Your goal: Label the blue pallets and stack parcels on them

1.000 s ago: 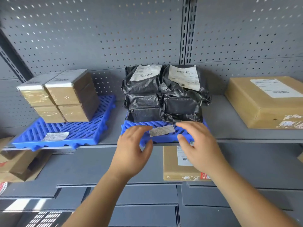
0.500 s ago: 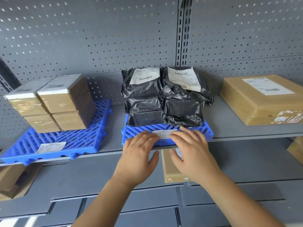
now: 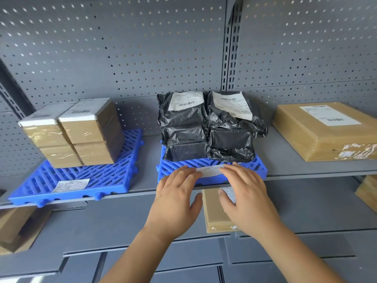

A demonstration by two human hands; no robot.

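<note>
The labelling step is in hand. A white paper label [image 3: 210, 170] is pressed onto the front strip of the middle blue pallet [image 3: 256, 167], which is set on the grey metal shelf [image 3: 295, 168] right at its front lip. The left hand [image 3: 175, 193] is laid flat over the label's left end, fingers straight. The right hand [image 3: 244, 193] is spread flat over the right end. Nothing is gripped by either.

The label is thin printed paper and the pallet is a rigid plastic grid of slanted slats, so full contact is judged hard to get. A firm outward smoothing stroke over the ribs is called for next, then release.

Black parcels [image 3: 204, 135], crinkled glossy bags with white shipping slips, are already stacked at the back of this pallet. To the left, a second pallet [image 3: 114, 172] is seen labelled and loaded with taped brown boxes [image 3: 75, 135]. A broad, flat cardboard box [image 3: 326, 131] is seen on bare shelf at the right.
</note>
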